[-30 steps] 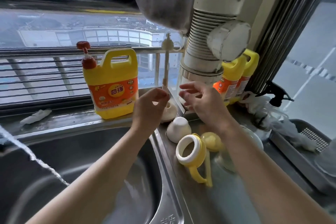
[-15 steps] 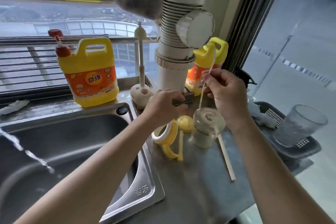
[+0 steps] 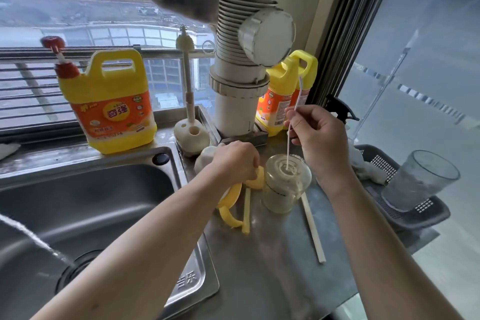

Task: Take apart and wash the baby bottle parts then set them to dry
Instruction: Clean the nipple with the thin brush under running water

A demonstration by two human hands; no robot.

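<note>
A clear baby bottle body [image 3: 285, 184] stands upside down on the steel counter. My right hand [image 3: 318, 138] pinches a thin white straw brush [image 3: 293, 122] upright, its lower tip touching the bottle's base. My left hand [image 3: 235, 161] rests with curled fingers on a yellow cap piece [image 3: 257, 176]; I cannot tell whether it grips it. The yellow handled collar [image 3: 228, 205] lies partly under my left wrist. A yellow straw [image 3: 246, 212] and a white straw [image 3: 313, 228] lie flat on the counter. A white dome-shaped part [image 3: 205, 157] sits behind my left hand.
A steel sink [image 3: 85, 202] is on the left. A yellow detergent jug [image 3: 109, 101], a bottle brush in its stand [image 3: 189, 112], a large white drain pipe [image 3: 241, 73] and two more yellow bottles [image 3: 283, 96] line the back. A dark tray [image 3: 405, 205] with a clear cup [image 3: 418, 179] sits right.
The view swung right. My right hand, bare a second ago, now pinches the thin brush above the bottle. My left hand came down from the brush stand onto the yellow parts.
</note>
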